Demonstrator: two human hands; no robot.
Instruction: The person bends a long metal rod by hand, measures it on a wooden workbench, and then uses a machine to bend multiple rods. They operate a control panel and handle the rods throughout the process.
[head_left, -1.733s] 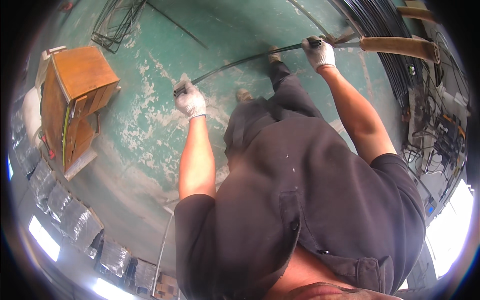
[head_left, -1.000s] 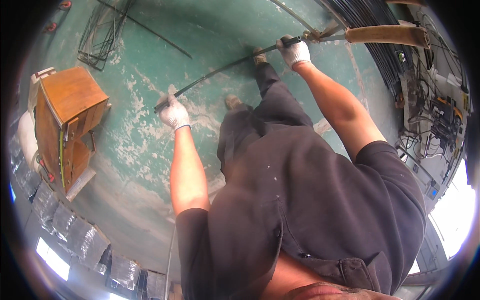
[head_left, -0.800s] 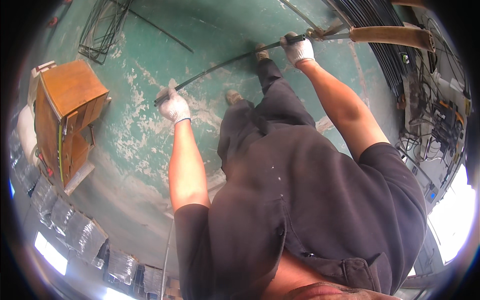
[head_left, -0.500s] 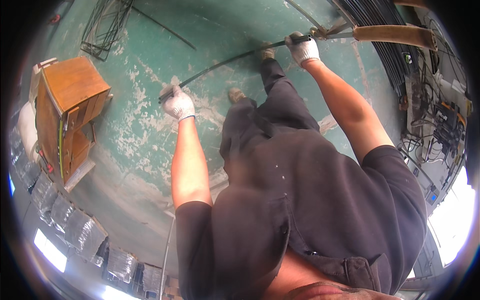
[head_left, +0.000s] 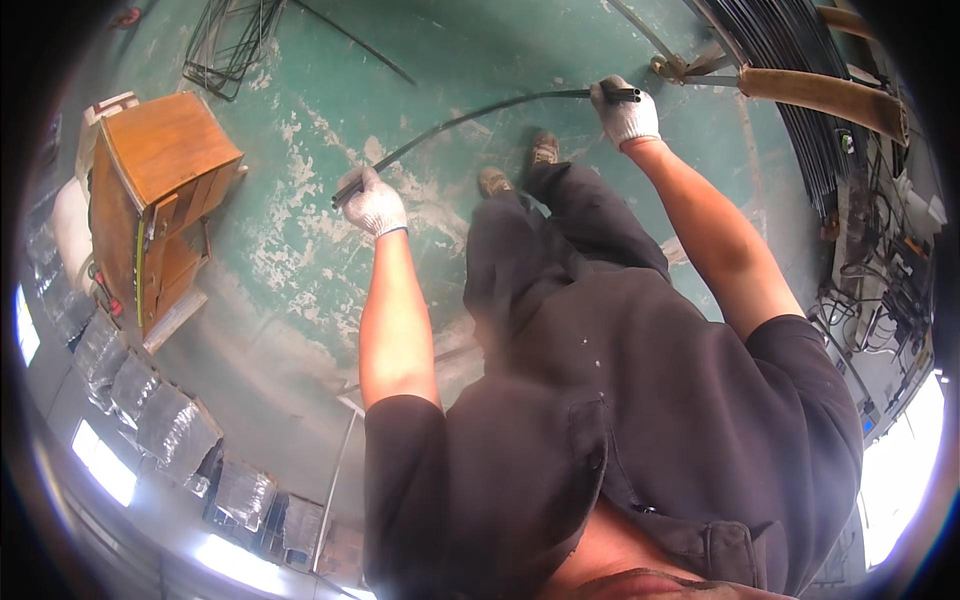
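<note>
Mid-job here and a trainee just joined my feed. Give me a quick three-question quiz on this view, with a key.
1. Multiple choice: what do the left hand and the right hand both grip?
A) a wooden board
B) dark tubing
C) a coiled rope
2. True or false: the wooden cabinet stands on the person's left.
3. Fill in: the person wears ____ gloves.

Key:
1. B
2. True
3. white
</note>
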